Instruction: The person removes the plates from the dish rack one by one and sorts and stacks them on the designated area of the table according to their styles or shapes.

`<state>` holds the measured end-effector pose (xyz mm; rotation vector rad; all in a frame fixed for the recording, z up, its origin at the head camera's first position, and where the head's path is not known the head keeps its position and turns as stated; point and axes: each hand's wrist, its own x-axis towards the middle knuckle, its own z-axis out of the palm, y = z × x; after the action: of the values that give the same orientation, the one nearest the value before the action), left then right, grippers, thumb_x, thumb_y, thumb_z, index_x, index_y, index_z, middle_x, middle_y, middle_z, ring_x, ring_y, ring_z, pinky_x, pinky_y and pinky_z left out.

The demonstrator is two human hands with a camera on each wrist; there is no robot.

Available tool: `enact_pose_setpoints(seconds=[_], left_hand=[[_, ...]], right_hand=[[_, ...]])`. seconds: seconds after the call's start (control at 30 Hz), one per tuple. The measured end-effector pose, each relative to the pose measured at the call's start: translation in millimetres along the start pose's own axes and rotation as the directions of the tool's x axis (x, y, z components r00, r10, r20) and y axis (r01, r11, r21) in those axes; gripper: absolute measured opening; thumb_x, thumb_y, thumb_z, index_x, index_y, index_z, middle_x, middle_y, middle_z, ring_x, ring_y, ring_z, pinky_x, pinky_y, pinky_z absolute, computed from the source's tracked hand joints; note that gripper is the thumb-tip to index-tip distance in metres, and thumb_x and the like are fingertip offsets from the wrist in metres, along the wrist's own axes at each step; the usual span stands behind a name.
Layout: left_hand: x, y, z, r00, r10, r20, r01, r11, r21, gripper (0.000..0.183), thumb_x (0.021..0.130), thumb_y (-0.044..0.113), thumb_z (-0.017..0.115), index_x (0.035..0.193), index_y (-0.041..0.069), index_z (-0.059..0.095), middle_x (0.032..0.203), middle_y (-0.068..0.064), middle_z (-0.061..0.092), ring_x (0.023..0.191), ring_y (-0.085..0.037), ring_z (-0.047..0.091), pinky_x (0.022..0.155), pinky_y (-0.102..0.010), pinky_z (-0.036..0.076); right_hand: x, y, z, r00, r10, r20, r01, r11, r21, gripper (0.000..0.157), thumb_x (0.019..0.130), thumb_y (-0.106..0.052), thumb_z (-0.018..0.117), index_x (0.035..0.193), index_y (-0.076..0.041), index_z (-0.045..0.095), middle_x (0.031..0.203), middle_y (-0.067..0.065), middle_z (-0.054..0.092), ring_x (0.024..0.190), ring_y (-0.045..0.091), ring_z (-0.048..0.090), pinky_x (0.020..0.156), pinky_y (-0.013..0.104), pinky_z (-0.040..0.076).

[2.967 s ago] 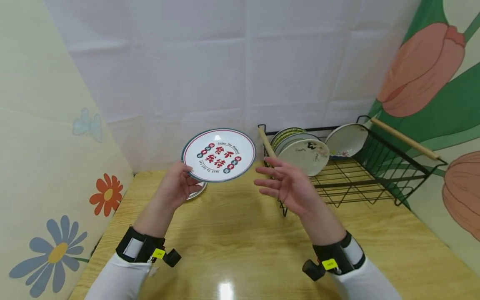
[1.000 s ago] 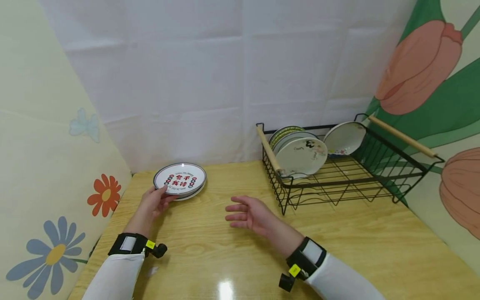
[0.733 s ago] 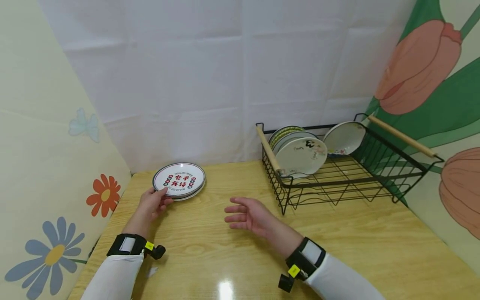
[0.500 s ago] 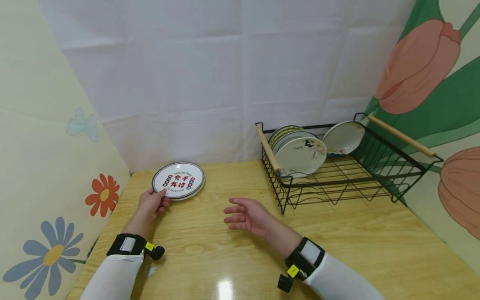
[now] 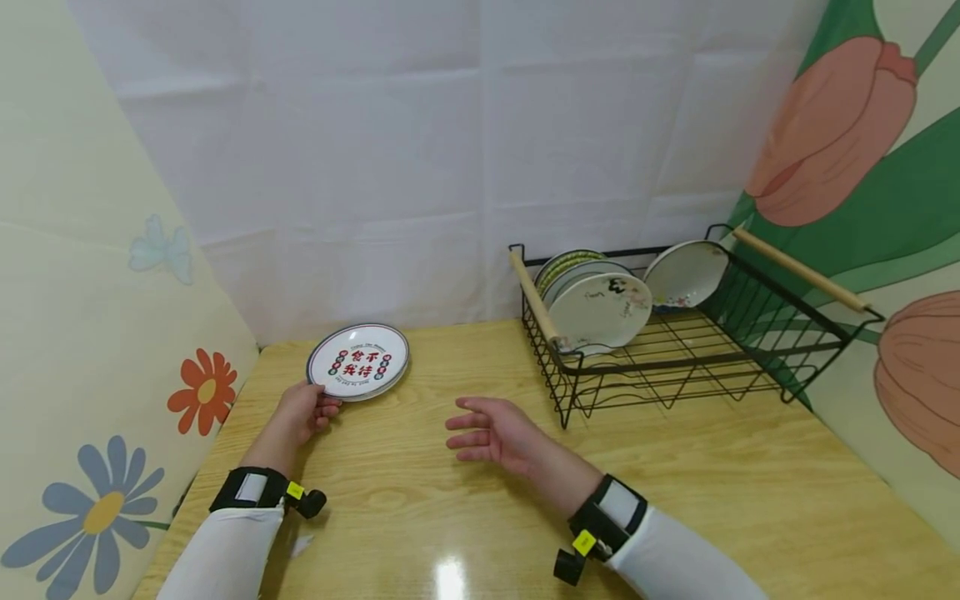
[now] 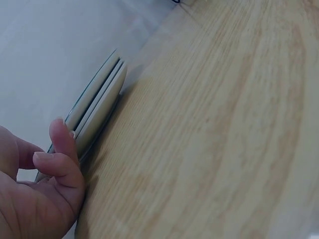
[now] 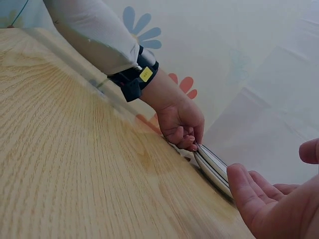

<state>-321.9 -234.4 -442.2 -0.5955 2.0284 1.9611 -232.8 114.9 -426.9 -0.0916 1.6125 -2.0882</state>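
A white plate (image 5: 358,360) with a dark blue rim and red characters lies on top of a small stack at the back left of the table. My left hand (image 5: 298,410) pinches its near-left rim, thumb at the edge and the other fingers curled below. Seen from the left wrist, the curled fingers (image 6: 62,149) are right against the stack's side, and the stacked plates (image 6: 99,99) show edge-on. My right hand (image 5: 498,433) is held over the middle of the table, fingers loosely spread, holding nothing. The right wrist view shows both hands near the stack (image 7: 214,169).
A black wire dish rack (image 5: 675,367) with wooden handles stands at the right. Several plates (image 5: 600,312) lean at its left end, and a white bowl (image 5: 686,275) leans at its back. White cloth (image 5: 360,167) hangs behind the table (image 5: 420,517).
The characters plate has come from mid-air down to the left onto the stack, and lately shifted slightly. My left hand has drawn back a little; my right hand has moved left and nearer me.
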Motion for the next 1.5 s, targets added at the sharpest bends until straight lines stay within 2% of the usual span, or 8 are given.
enact_pose_setpoints(seconds=[0.3, 0.57, 0.7, 0.83, 0.97, 1.07, 1.17, 1.5], left_hand=[[0.5, -4.3, -1.4, 1.0, 0.015, -0.027, -0.014, 0.999, 0.035, 0.055, 0.113, 0.033, 0.031, 0.163, 0.012, 0.023, 0.083, -0.001, 0.066, 0.065, -0.01, 0.063, 0.056, -0.021, 0.047], [-11.9, -0.6, -1.1, 0.967, 0.111, -0.227, -0.109, 0.994, 0.019, 0.067, 0.109, 0.036, 0.04, 0.167, 0.024, 0.009, 0.078, 0.003, 0.059, 0.059, -0.011, 0.055, 0.053, -0.024, 0.047], [-27.7, 8.8, 3.7, 0.946, 0.21, -0.246, -0.224, 0.974, -0.029, 0.056, 0.11, 0.031, 0.042, 0.164, 0.022, 0.027, 0.075, 0.005, 0.057, 0.056, -0.008, 0.053, 0.051, -0.022, 0.047], [-48.7, 22.5, 20.8, 0.943, 0.287, -0.165, -0.303, 0.95, -0.078, 0.052, 0.11, 0.027, 0.041, 0.161, 0.018, 0.034, 0.079, 0.006, 0.061, 0.061, -0.006, 0.06, 0.054, -0.021, 0.049], [-68.8, 31.8, 42.6, 0.939, 0.339, -0.06, -0.344, 0.928, -0.141, 0.049, 0.11, 0.022, 0.04, 0.158, 0.015, 0.037, 0.084, 0.006, 0.068, 0.069, -0.007, 0.069, 0.06, -0.02, 0.054], [-80.4, 32.5, 57.1, 0.934, 0.358, 0.022, -0.348, 0.919, -0.183, 0.047, 0.111, 0.022, 0.038, 0.157, 0.014, 0.039, 0.089, 0.006, 0.072, 0.079, -0.009, 0.073, 0.07, -0.023, 0.058], [-87.3, 29.5, 68.0, 0.925, 0.366, 0.099, -0.34, 0.917, -0.208, 0.046, 0.111, 0.024, 0.037, 0.156, 0.014, 0.039, 0.096, 0.007, 0.076, 0.089, -0.01, 0.075, 0.077, -0.025, 0.059], [-93.2, 14.1, 96.2, 0.922, 0.324, 0.212, -0.268, 0.93, -0.252, 0.047, 0.11, 0.022, 0.038, 0.156, 0.012, 0.038, 0.113, 0.005, 0.074, 0.103, -0.012, 0.073, 0.084, -0.031, 0.057]], right_hand=[[0.4, 1.0, -2.0, 1.0, 0.002, -0.007, -0.002, 1.0, 0.009, 0.061, 0.107, -0.03, 0.047, 0.156, 0.003, 0.032, 0.147, 0.035, 0.05, 0.094, 0.022, 0.076, 0.084, 0.038, 0.064], [-5.8, -17.8, -2.5, 0.998, -0.008, 0.067, 0.014, 0.995, -0.095, 0.058, 0.107, -0.029, 0.048, 0.158, -0.006, 0.035, 0.152, 0.032, 0.048, 0.105, 0.026, 0.075, 0.085, 0.036, 0.063], [-12.6, -36.9, 4.2, 0.98, -0.026, 0.197, 0.081, 0.957, -0.279, 0.053, 0.107, -0.03, 0.05, 0.156, -0.011, 0.043, 0.151, 0.023, 0.053, 0.123, 0.033, 0.066, 0.096, 0.043, 0.06], [-26.7, -65.9, 7.9, 0.943, -0.116, 0.312, 0.243, 0.88, -0.408, 0.049, 0.107, -0.028, 0.05, 0.153, -0.011, 0.047, 0.147, 0.017, 0.057, 0.129, 0.031, 0.061, 0.108, 0.052, 0.051], [-45.4, -105.5, 5.0, 0.897, -0.252, 0.362, 0.412, 0.772, -0.484, 0.044, 0.105, -0.021, 0.052, 0.147, -0.008, 0.054, 0.143, 0.019, 0.061, 0.129, 0.03, 0.061, 0.108, 0.053, 0.05], [-56.9, -138.9, -1.9, 0.856, -0.349, 0.383, 0.516, 0.642, -0.568, 0.039, 0.104, -0.014, 0.055, 0.141, -0.004, 0.06, 0.138, 0.019, 0.065, 0.128, 0.03, 0.062, 0.106, 0.045, 0.052], [-64.7, -171.0, -13.0, 0.833, -0.398, 0.384, 0.545, 0.467, -0.696, 0.035, 0.103, -0.013, 0.057, 0.136, -0.005, 0.064, 0.137, 0.014, 0.068, 0.127, 0.029, 0.064, 0.106, 0.045, 0.053], [-51.4, -249.3, -79.2, 0.927, -0.328, 0.184, 0.207, 0.038, -0.978, 0.043, 0.103, -0.03, 0.062, 0.144, -0.018, 0.06, 0.152, 0.014, 0.055, 0.139, 0.037, 0.051, 0.112, 0.06, 0.043]])
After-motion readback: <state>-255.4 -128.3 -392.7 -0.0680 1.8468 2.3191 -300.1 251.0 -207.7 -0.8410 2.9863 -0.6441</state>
